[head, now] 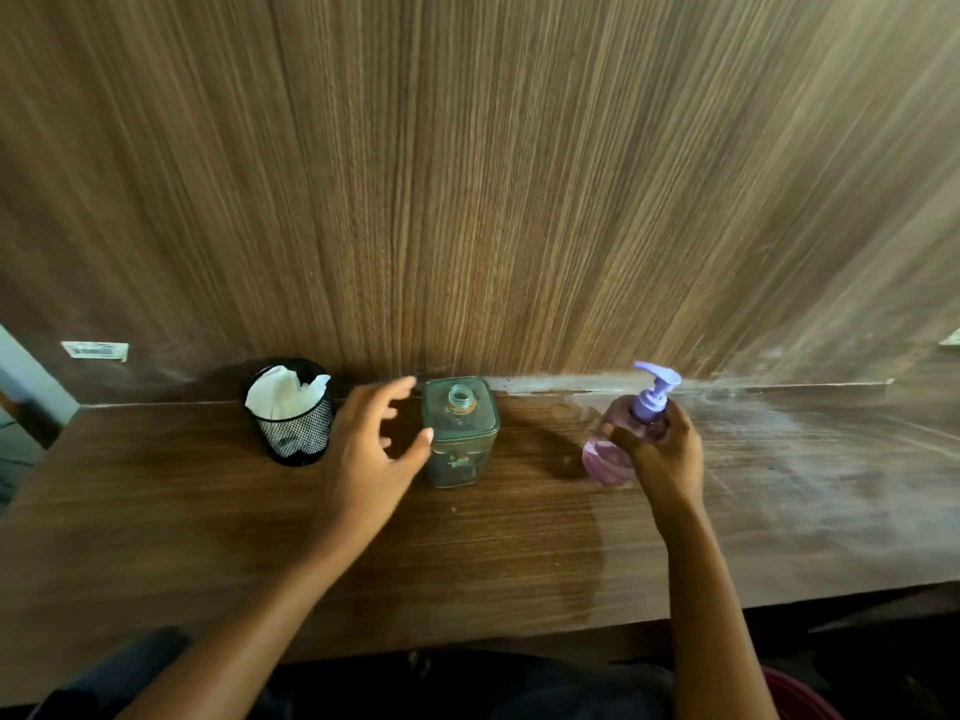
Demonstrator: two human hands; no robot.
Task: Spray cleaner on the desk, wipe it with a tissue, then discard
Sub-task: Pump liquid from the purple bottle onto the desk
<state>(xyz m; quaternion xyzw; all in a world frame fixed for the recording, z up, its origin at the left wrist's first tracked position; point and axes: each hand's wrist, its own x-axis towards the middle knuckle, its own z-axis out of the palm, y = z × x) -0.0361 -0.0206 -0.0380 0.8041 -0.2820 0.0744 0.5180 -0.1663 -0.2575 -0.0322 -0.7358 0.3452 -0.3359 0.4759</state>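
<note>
A purple pump bottle (615, 452) with a lilac nozzle stands on the wooden desk (208, 537) at the right, and my right hand (662, 454) is wrapped around its body. A black mesh cup (293, 428) at the back left holds white tissues (285, 394). My left hand (371, 449) hovers between the cup and a green square bottle (460, 433), fingers spread, thumb close to the bottle's side. The green bottle has no cap.
A wood-grain wall panel (467, 174) rises right behind the desk. A small white label (94, 350) is stuck low on the panel at the left. A dark red bin rim (800, 693) shows under the desk's front edge at the right.
</note>
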